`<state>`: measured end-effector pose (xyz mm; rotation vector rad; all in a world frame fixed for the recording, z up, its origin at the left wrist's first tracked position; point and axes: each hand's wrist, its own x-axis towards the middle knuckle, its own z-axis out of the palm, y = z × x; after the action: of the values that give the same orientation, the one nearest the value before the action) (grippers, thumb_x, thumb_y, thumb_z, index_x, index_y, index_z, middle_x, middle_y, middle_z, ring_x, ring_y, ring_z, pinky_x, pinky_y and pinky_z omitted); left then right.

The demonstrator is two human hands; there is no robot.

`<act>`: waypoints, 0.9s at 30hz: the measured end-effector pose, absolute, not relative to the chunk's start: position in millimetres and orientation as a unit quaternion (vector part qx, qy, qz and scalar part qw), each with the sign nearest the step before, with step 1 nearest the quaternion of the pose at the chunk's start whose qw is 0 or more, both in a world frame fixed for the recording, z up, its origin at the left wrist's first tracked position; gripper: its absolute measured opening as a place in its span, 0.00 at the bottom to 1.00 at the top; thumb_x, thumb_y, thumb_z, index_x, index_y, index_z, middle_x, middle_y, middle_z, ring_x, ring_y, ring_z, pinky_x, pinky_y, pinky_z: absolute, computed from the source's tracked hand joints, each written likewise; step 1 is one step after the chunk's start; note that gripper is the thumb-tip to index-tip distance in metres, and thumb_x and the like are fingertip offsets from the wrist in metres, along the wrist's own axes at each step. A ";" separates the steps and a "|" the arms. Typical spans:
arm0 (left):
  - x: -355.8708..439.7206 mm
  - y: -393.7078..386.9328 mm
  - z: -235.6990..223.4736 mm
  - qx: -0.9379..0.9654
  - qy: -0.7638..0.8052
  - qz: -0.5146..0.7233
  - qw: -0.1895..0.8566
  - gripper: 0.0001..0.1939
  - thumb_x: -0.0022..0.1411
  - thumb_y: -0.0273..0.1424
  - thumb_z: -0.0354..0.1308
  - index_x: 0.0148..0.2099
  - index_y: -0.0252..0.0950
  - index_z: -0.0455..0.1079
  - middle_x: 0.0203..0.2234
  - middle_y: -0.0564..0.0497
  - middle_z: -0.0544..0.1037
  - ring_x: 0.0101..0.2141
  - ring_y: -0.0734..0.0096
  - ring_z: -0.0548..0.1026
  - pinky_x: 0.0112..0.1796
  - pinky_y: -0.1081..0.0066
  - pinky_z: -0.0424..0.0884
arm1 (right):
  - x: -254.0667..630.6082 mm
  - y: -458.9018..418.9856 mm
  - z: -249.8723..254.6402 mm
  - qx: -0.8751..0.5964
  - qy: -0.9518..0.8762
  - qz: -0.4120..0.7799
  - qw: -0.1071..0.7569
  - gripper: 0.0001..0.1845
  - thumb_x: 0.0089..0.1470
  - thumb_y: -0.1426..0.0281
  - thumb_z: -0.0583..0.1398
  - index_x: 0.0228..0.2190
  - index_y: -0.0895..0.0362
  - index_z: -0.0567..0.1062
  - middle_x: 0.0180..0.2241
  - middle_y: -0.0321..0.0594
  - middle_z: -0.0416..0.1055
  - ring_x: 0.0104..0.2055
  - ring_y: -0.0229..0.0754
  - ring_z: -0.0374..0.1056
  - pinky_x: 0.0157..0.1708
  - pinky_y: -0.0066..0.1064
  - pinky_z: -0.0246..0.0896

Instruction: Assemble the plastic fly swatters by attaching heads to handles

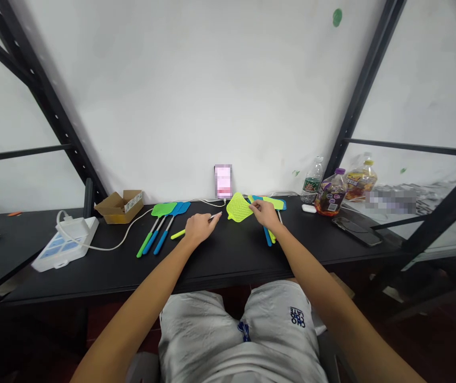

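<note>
My left hand (199, 229) is closed around a fly swatter handle (178, 234) with a yellow-green grip; its thin metal rod sticks out past my fingers toward the right. Between thumb and fingers, my right hand (264, 213) pinches the edge of a yellow-green perforated fly swatter head (239, 207). The head's small socket faces the rod tip, with a narrow gap between them. To the left lie a green fly swatter (164, 209) and blue fly swatters (180, 208). More swatters, yellow-green (274, 203) and blue (267, 237), lie partly hidden beneath my right hand.
A phone (223, 182) leans on the wall, with a cable running left to a power strip (66, 244). An open cardboard box (121, 207) stands at left. Right are a water bottle (312, 183), drink bottles (331, 194), a white case (308, 208) and a dark phone (356, 231).
</note>
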<state>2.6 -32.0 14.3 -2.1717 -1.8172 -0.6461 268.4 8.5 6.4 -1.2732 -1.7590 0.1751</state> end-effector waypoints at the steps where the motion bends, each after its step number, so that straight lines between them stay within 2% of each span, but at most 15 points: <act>1: 2.4 -31.9 14.2 -0.743 -0.621 -0.222 0.117 0.39 0.64 0.58 0.32 0.30 0.37 0.76 0.27 0.42 0.78 0.32 0.57 0.76 0.31 0.68 0.62 | 268.3 9.0 5.9 -0.519 -0.717 0.078 0.458 0.10 0.56 0.66 0.57 0.29 0.56 0.77 0.25 0.38 0.73 0.28 0.40 0.67 0.30 0.30 0.57; 8: 2.0 -31.3 14.1 -0.740 -0.625 -0.224 0.107 0.38 0.64 0.58 0.33 0.30 0.37 0.76 0.27 0.42 0.78 0.33 0.58 0.76 0.32 0.68 0.62 | 268.7 12.1 0.9 -0.546 -0.732 0.062 0.404 0.07 0.54 0.69 0.58 0.35 0.56 0.76 0.23 0.35 0.71 0.27 0.39 0.66 0.30 0.29 0.56; 20: 2.0 -32.3 15.5 -0.744 -0.623 -0.226 0.088 0.36 0.64 0.58 0.36 0.30 0.37 0.75 0.26 0.42 0.78 0.33 0.58 0.76 0.32 0.69 0.61 | 271.5 8.0 -1.0 -0.561 -0.742 0.047 0.363 0.07 0.53 0.73 0.57 0.33 0.55 0.75 0.30 0.39 0.75 0.32 0.41 0.68 0.32 0.29 0.58; 24: 1.8 -32.7 14.8 -0.743 -0.622 -0.228 0.094 0.36 0.64 0.58 0.35 0.30 0.37 0.75 0.27 0.42 0.78 0.33 0.58 0.76 0.32 0.69 0.61 | 267.8 3.6 10.7 -0.555 -0.724 0.022 0.410 0.07 0.54 0.72 0.56 0.33 0.55 0.75 0.32 0.41 0.76 0.34 0.42 0.70 0.36 0.31 0.61; 27: 1.3 -32.6 14.8 -0.741 -0.623 -0.231 0.096 0.37 0.63 0.58 0.35 0.30 0.38 0.75 0.26 0.42 0.78 0.33 0.59 0.76 0.31 0.69 0.61 | 257.0 -25.5 36.1 -0.494 -0.696 -0.010 0.522 0.09 0.58 0.69 0.54 0.32 0.56 0.75 0.31 0.42 0.76 0.34 0.43 0.71 0.37 0.32 0.64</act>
<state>1.3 -32.6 14.8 -2.1958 -1.8473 -0.6840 257.0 -25.5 36.1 -1.1822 -1.6660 -0.0237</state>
